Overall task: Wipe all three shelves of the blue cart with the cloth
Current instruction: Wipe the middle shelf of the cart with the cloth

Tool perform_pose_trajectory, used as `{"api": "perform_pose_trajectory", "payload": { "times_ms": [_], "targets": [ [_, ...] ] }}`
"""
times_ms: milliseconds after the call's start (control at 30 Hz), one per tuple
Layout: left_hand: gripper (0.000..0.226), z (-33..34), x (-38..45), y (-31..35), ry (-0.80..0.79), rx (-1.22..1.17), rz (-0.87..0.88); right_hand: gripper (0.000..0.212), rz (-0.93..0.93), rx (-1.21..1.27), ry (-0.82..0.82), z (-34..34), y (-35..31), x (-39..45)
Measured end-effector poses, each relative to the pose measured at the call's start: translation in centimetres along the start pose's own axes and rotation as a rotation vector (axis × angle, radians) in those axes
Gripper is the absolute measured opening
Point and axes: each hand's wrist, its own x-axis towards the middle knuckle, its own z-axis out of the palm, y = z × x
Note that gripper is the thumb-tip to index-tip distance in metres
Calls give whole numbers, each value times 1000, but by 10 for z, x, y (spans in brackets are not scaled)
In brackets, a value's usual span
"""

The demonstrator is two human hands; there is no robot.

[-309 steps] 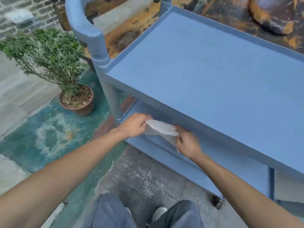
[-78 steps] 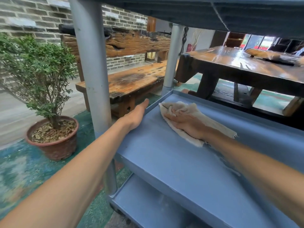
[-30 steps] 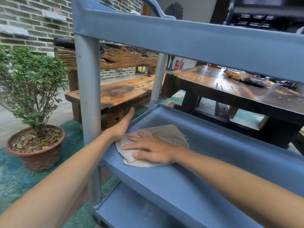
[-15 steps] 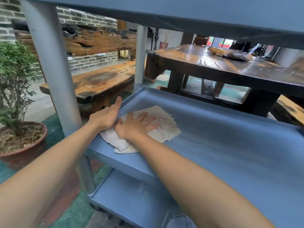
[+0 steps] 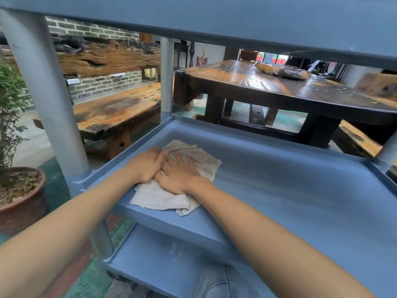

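Observation:
The blue cart fills the view; I look in between its top shelf (image 5: 214, 14) and its middle shelf (image 5: 290, 190). A beige cloth (image 5: 159, 197) lies crumpled on the middle shelf near the front left corner. My right hand (image 5: 179, 175) presses flat on the cloth with its fingers spread. My left hand (image 5: 146, 165) sits right against it, fingers curled into the cloth's left part. The bottom shelf (image 5: 161, 254) shows below, partly hidden by my arms.
Grey cart posts stand at the left (image 5: 43, 93) and far left corner (image 5: 166, 76). A potted plant (image 5: 19, 190) is on the floor to the left. A wooden bench (image 5: 116, 112) and a dark wooden table (image 5: 279, 87) stand behind the cart. My knee (image 5: 219, 282) is below.
The cloth and my right hand slid slightly farther into the middle shelf. My left hand moved off the shelf rim onto the cloth, touching the right hand.

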Motion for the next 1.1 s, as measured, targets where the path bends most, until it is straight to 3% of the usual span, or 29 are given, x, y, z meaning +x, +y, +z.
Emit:
{"api": "perform_pose_trajectory", "payload": {
  "times_ms": [67,200,333,467,667,733,800,933,1033,1100],
  "targets": [
    [62,4,-5,-3,-5,-142,-27,72,-14,15,0,0,2,-2],
    [75,1,-5,7,-37,-118,-123,75,-6,43,4,-2,13,-12],
    [98,5,1,13,-59,131,-68,77,39,35,-9,-8,46,-36],
    [83,7,15,26,-108,282,-171,72,38,5,-7,-12,80,-57],
    [94,4,34,61,-270,603,-291,68,79,10,-3,-17,125,-91],
    [89,5,35,81,-235,641,-227,67,100,13,5,-20,141,-103],
    [80,18,35,100,-179,593,-45,67,119,8,1,-22,156,-113],
    [83,54,28,154,-286,354,282,70,162,7,18,-26,181,-132],
    [90,79,23,191,-333,273,342,74,219,39,27,-29,202,-150],
    [78,87,23,204,-360,279,321,73,254,31,24,-31,218,-162]
  ]
}}
